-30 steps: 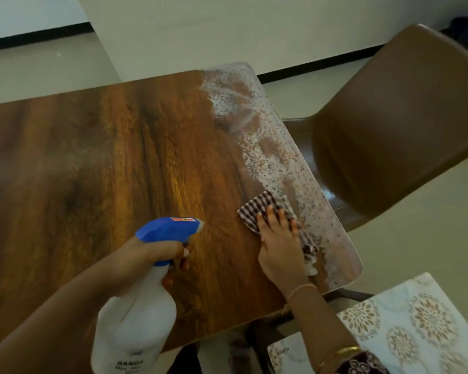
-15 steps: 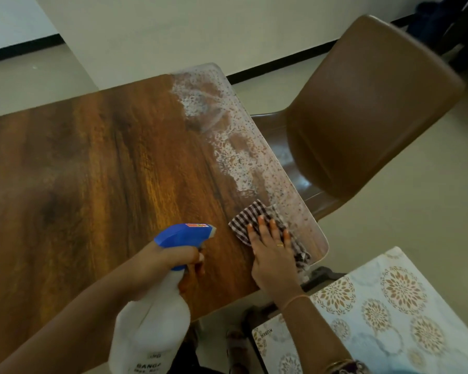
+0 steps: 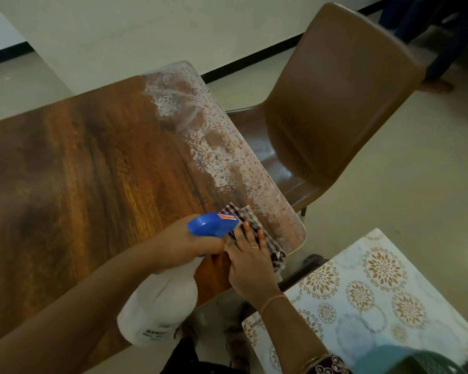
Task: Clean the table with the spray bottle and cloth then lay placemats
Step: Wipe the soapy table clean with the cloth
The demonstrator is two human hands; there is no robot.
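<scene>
While the left hand [image 3: 184,244] is gripping the spray bottle [image 3: 160,306] at six o'clock, the right hand [image 3: 250,263] is pressing straight fingers on the checked cloth [image 3: 272,248] at the four o'clock corner of the table [image 3: 92,157]. A placemat [image 3: 362,298] is lying at five o'clock, apparently off the table.

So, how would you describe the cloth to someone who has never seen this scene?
Find the wooden table and follow its wet, speckled edge to the near corner. There the right hand presses flat on a small cloth. It is the only brown-and-white checked fabric; the placemat nearby is pale with floral rounds.
</scene>
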